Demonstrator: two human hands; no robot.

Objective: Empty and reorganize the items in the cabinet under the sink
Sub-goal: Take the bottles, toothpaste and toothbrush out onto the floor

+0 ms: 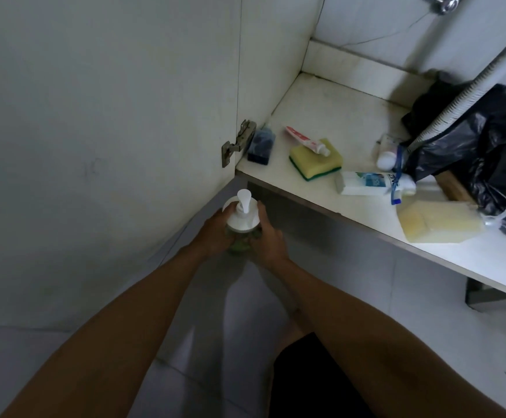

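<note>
While upright, pump bottle [242,220] sits between — seemingly gripped — both hands' fingers [262,212].

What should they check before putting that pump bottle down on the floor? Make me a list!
1. Both hands on the pump bottle: ok, left hand and right hand wrap its sides.
2. Bottle upright: ok, pump points up.
3. Floor below free of things: ok.
4. Bottle already touching the floor: cannot tell.
5. Cabinet shelf emptied: not ok, the sponge, toothpaste tube and black bag are on it.
</note>
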